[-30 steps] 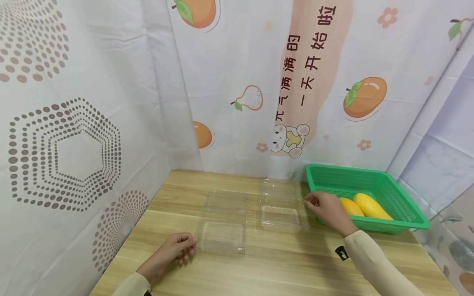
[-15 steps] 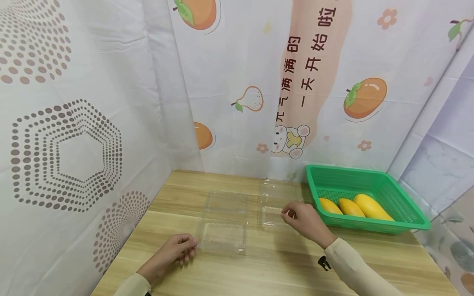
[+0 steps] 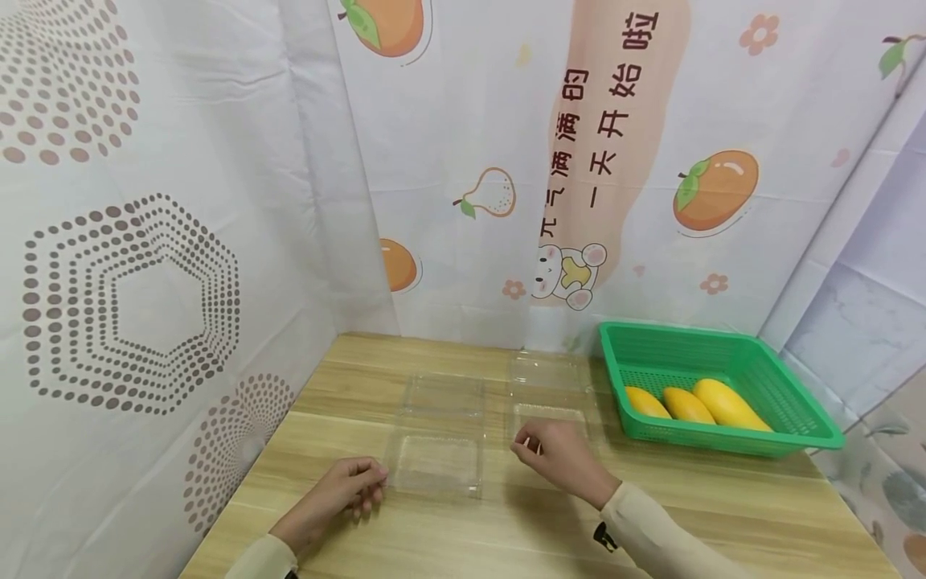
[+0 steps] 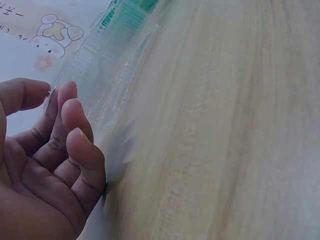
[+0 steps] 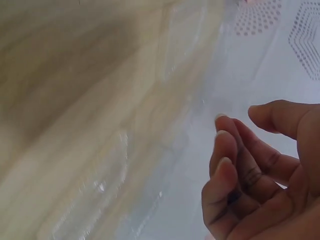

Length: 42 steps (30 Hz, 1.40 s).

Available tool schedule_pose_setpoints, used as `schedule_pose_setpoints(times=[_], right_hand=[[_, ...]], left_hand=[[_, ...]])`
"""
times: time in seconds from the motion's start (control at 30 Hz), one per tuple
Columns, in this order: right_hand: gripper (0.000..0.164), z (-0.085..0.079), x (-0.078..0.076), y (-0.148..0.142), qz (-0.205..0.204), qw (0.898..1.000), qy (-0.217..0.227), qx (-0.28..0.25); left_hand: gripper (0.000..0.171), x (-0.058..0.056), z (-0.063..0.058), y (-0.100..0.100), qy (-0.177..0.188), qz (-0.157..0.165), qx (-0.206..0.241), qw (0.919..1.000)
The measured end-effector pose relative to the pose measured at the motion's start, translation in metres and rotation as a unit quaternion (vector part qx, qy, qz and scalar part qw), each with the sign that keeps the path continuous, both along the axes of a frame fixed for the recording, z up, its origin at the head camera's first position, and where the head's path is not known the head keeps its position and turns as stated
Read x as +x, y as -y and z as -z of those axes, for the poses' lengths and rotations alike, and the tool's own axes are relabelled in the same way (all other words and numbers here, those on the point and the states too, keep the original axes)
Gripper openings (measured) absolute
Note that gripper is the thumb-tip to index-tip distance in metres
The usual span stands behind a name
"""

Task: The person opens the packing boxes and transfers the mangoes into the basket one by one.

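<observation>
Two clear plastic clamshell boxes lie with lids folded back on the table. At the left edge of the nearer box (image 3: 437, 465), my left hand (image 3: 349, 492) pinches the rim between thumb and forefinger; the left wrist view has this clear box (image 4: 107, 82) running away from the fingertips. My right hand (image 3: 564, 458) hovers in front of the other clear box (image 3: 551, 371), hiding part of its near half. In the right wrist view, the right thumb and loosely bent fingers (image 5: 226, 175) stand apart with nothing between them.
A green plastic basket (image 3: 723, 438) stands at the back right. Several yellow mangoes (image 3: 731, 404) lie in it. Printed curtains (image 3: 463, 265) enclose the wooden table (image 3: 499, 535) at the back and left.
My right hand has moved left and nearer to me, from the basket's left edge across the front of the right box. The left hand stays at the left box's edge.
</observation>
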State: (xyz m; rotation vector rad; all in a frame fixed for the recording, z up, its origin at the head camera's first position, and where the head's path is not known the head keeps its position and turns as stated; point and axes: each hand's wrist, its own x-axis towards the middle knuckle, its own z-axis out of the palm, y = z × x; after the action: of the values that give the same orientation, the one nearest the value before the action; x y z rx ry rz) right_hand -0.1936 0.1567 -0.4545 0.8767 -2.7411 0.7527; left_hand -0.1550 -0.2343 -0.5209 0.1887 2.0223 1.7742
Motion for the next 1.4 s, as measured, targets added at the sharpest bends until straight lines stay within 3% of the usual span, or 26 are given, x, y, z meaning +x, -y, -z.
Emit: schedule_pose_setpoints(times=[0.67,1.03,1.4], right_hand=[[0.025,0.026,0.015,0.032,0.000,0.999,0.051,-0.013],[0.030,0.034,0.014,0.040,0.001,0.999,0.045,-0.029],[0.039,0.020,-0.010,0.046,0.044,0.998,0.032,-0.017]], left_hand=[[0.035,-0.003,-0.002,-0.004,-0.007,0.009,0.000,0.9999],[0.034,-0.005,-0.006,-0.003,-0.013,0.013,-0.006,0.9998],[0.032,-0.031,-0.016,-0.012,-0.059,0.003,-0.033,0.9977]])
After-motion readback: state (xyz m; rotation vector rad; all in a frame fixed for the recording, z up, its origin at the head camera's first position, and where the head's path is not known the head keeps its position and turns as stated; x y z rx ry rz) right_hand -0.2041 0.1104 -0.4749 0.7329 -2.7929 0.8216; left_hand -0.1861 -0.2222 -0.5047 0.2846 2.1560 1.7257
